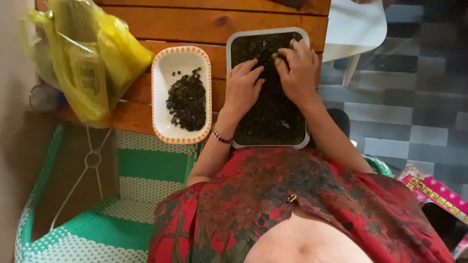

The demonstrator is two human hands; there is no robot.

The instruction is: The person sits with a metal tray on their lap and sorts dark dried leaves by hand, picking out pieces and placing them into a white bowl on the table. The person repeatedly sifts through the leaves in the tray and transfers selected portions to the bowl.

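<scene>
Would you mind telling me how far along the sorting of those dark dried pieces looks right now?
Done: a small heap of dark pieces lies in the white dish with the orange rim. In hand: the left hand and right hand both rest in the grey tray, fingers spread in the dark material. Left: the tray looks nearly full, so most seems unsorted.
</scene>
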